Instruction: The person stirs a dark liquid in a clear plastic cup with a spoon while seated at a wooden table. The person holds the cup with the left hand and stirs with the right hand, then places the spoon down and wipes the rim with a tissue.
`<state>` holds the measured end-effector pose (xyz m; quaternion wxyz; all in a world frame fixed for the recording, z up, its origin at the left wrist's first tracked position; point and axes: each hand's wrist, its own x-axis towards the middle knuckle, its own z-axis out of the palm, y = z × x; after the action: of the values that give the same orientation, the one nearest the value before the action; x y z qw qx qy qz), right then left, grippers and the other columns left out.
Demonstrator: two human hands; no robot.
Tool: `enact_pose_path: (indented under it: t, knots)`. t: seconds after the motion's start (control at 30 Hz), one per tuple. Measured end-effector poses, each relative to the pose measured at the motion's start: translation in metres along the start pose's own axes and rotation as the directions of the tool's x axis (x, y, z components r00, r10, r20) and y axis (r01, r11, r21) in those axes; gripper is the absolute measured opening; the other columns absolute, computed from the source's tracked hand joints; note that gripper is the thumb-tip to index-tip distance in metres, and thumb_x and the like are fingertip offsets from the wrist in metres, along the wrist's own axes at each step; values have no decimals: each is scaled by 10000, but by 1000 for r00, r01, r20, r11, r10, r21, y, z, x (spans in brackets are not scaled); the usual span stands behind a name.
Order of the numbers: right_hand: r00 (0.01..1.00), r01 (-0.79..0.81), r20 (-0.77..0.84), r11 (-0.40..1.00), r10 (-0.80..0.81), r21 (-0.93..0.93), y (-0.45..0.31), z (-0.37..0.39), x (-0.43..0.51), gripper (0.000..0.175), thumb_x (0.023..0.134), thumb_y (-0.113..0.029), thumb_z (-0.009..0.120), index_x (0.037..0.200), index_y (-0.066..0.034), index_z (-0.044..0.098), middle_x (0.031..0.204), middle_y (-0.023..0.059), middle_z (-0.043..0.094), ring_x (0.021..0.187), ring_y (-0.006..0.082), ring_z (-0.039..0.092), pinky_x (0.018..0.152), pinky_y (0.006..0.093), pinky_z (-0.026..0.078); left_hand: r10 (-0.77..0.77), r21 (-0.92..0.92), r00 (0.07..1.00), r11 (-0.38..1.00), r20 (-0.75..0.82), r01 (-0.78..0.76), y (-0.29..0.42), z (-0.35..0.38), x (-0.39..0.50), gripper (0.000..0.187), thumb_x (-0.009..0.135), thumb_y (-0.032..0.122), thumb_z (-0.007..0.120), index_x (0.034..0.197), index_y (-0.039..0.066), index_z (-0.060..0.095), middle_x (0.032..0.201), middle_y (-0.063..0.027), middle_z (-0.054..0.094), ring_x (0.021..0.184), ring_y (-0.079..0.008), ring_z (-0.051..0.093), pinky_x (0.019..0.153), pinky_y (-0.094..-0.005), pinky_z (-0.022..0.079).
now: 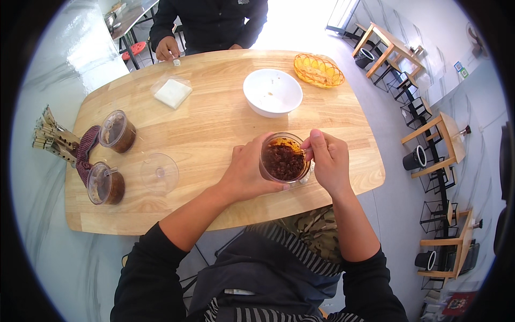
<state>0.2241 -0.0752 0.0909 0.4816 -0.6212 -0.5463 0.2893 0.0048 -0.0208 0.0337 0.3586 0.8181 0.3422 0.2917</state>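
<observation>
My left hand (245, 173) wraps around the left side of a clear cup (285, 180) that holds dark red, oily, coarse paste (283, 161). In my right hand (328, 159), thumb and fingers pinch the handle of a small clear spoon (303, 151), whose tip reaches into the paste. Something crumpled and white (304, 177) lies partly hidden beside the cup. A clear round lid (159, 174) rests flat on the wooden table (197, 141), left of my left forearm. Farther left stand two lidded cups of brown contents, one (117, 132) behind the other (106, 183).
A white bowl (272, 92) with food bits and a yellow woven basket (318, 71) stand beyond the cup. White napkins (173, 93) lie back left. Chopsticks (52, 135) and a striped cloth (86, 153) are at the left edge. Another person (209, 24) sits opposite, a hand at the table edge.
</observation>
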Motion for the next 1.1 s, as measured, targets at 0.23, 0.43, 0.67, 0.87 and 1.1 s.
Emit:
enact_pose_path:
  t: [0.23, 0.43, 0.67, 0.87, 1.1]
  knots:
    - [785, 602, 220, 797, -579, -52, 1, -7, -5, 288, 1092, -223, 694, 882, -34, 752, 765, 104, 693, 615, 266, 654, 591, 352, 522, -8, 4, 1000, 1000, 7, 8, -1, -1, 1, 1271, 636, 502, 1034, 1635, 55, 388, 1489, -150, 644, 1415, -339, 585, 1190, -498, 351]
    - [715, 693, 234, 712, -659, -113, -1, -14, -6, 271, 1068, -246, 730, 869, -63, 745, 784, 86, 690, 626, 279, 669, 570, 369, 519, -20, 12, 1000, 1000, 3, 20, 2, -1, 0, 1289, 625, 443, 1050, 1644, 47, 366, 1462, -165, 671, 1376, -354, 601, 1219, -489, 337]
    - [702, 712, 235, 662, -672, -233, -1, -19, -2, 282, 1060, -267, 738, 847, -82, 728, 764, 66, 662, 612, 271, 658, 550, 371, 502, -5, -49, 1000, 999, 4, 6, -2, 1, 2, 1280, 640, 466, 1050, 1633, 30, 371, 1477, -155, 666, 1389, -340, 601, 1205, -489, 343]
    - [877, 480, 172, 832, -449, -277, -3, -7, -6, 362, 1102, -256, 689, 821, -33, 738, 685, 111, 665, 569, 279, 652, 558, 380, 510, -39, 11, 999, 999, -14, 39, 3, 0, 1, 1261, 647, 474, 1050, 1625, 37, 383, 1478, -136, 667, 1400, -318, 602, 1203, -491, 345]
    - [999, 30, -41, 996, -33, -86, 2, 3, 0, 541, 1164, -341, 577, 800, 28, 735, 597, 58, 621, 564, 123, 585, 551, 327, 458, 5, -5, 998, 1000, -60, -5, -2, 3, 1, 1256, 631, 432, 1062, 1614, 32, 391, 1473, -154, 681, 1393, -346, 625, 1202, -495, 381]
